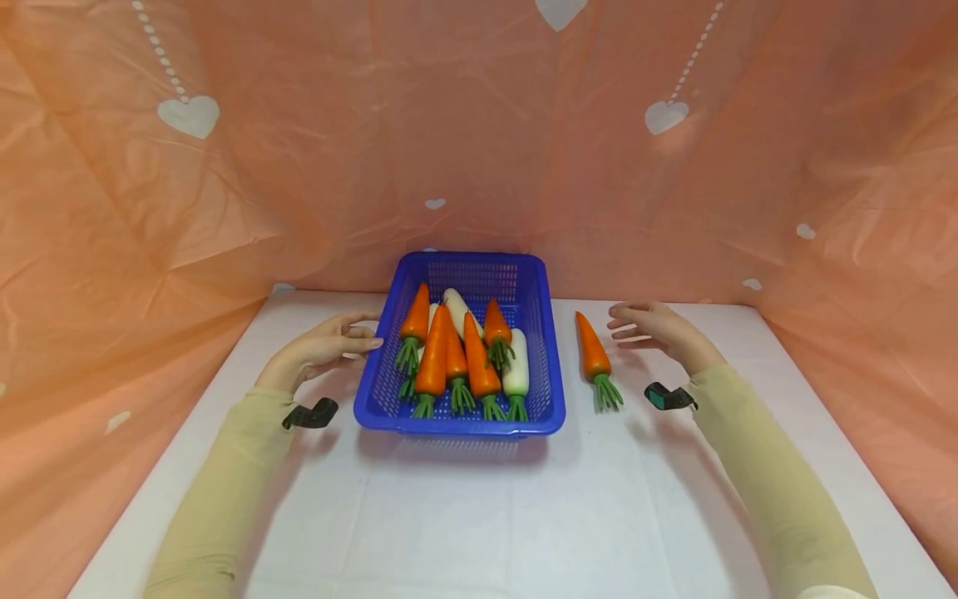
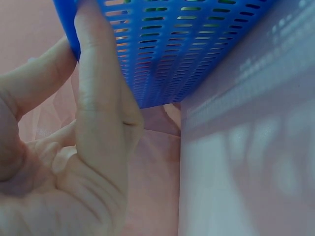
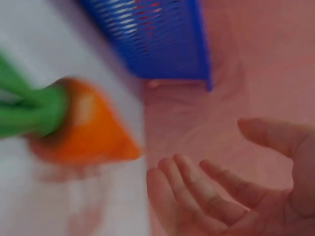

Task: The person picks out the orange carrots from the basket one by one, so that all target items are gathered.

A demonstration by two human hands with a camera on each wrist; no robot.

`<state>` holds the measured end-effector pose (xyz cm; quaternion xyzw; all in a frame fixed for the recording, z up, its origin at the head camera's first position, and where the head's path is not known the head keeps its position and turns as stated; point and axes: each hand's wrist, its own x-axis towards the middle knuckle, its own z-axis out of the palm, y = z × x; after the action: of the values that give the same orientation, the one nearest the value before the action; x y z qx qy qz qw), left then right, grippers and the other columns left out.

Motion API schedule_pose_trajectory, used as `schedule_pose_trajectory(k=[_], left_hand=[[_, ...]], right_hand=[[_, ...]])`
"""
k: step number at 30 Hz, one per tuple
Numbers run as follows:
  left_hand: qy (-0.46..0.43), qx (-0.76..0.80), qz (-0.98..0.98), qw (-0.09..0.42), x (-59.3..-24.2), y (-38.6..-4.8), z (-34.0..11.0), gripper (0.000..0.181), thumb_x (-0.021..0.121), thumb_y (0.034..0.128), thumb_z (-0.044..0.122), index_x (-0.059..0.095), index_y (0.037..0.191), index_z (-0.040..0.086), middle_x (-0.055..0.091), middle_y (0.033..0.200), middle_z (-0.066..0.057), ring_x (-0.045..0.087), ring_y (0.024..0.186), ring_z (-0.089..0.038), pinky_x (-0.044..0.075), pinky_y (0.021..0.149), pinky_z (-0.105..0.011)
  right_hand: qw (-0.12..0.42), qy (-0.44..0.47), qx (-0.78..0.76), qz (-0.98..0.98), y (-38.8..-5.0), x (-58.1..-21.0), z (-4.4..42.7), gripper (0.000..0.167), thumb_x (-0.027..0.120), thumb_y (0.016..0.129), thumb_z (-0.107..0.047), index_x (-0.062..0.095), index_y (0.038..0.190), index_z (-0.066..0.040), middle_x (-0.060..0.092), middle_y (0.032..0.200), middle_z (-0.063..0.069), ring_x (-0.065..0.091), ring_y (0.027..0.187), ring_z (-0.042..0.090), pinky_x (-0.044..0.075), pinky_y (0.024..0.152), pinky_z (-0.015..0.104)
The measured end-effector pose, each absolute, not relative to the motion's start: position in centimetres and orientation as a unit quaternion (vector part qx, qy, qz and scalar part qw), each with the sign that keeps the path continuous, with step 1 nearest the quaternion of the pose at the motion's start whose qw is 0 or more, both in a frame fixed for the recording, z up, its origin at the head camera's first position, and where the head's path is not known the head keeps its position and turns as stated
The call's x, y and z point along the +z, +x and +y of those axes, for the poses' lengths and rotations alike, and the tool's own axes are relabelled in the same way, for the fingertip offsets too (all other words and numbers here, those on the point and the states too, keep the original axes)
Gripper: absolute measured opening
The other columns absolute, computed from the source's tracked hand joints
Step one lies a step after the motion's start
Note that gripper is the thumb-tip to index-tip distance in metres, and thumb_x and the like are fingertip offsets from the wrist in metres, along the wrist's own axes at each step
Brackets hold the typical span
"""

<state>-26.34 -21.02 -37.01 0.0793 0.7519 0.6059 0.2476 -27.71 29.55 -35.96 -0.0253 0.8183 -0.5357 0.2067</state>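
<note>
A blue plastic basket (image 1: 460,427) stands on the white table, holding several orange carrots (image 1: 435,358) with green stalks and some white radishes (image 1: 516,366). At its left side my left hand (image 1: 329,345) pinches the rim; in the left wrist view the thumb and a finger (image 2: 98,98) meet the rim from its two sides. One single carrot (image 1: 594,349) lies on the table to the right of the basket, stalks toward me. My right hand (image 1: 654,326) hovers just right of that carrot, its fingers (image 3: 184,191) loosely spread and holding nothing. The carrot is blurred in the right wrist view.
An orange-pink cloth (image 1: 479,150) with white hearts hangs behind the table and along both sides. White table surface (image 1: 486,524) extends in front of the basket. Small black devices (image 1: 310,413) are worn at both wrists.
</note>
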Motion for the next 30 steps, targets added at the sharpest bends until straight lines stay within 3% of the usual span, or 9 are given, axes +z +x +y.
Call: schedule_pose_trajectory(k=[9, 16, 30], left_hand=[[0.079, 0.599, 0.756, 0.250, -36.7, -26.3, -21.0, 0.067, 0.062, 0.0937, 0.011, 0.024, 0.148, 0.003, 0.055, 0.110, -0.015, 0.063, 0.088, -0.021, 0.052, 0.084, -0.040], [0.074, 0.591, 0.763, 0.251, -36.7, -26.4, -21.1, 0.069, 0.064, 0.0933, 0.014, 0.024, 0.148, 0.005, 0.056, 0.110, -0.014, 0.062, 0.086, -0.020, 0.053, 0.080, -0.036], [0.075, 0.593, 0.762, 0.251, -36.9, -26.5, -21.1, 0.066, 0.064, 0.0932, 0.015, 0.026, 0.147, 0.007, 0.058, 0.109, -0.014, 0.063, 0.086, -0.023, 0.053, 0.082, -0.039]], right_hand=[[0.189, -0.100, -0.570, 0.793, -29.2, -31.5, 25.1, 0.057, 0.048, 0.101, -0.031, 0.034, 0.145, 0.002, 0.045, 0.136, 0.027, 0.055, 0.115, 0.033, 0.040, 0.100, 0.048], [0.207, -0.124, -0.600, 0.763, -29.9, -29.5, 20.5, 0.054, 0.049, 0.101, -0.025, 0.034, 0.143, 0.004, 0.046, 0.135, 0.028, 0.049, 0.121, 0.040, 0.041, 0.099, 0.047], [0.283, -0.081, -0.600, 0.744, -32.1, -32.0, 14.7, 0.053, 0.049, 0.100, -0.024, 0.034, 0.143, 0.004, 0.039, 0.141, 0.028, 0.042, 0.127, 0.041, 0.037, 0.102, 0.049]])
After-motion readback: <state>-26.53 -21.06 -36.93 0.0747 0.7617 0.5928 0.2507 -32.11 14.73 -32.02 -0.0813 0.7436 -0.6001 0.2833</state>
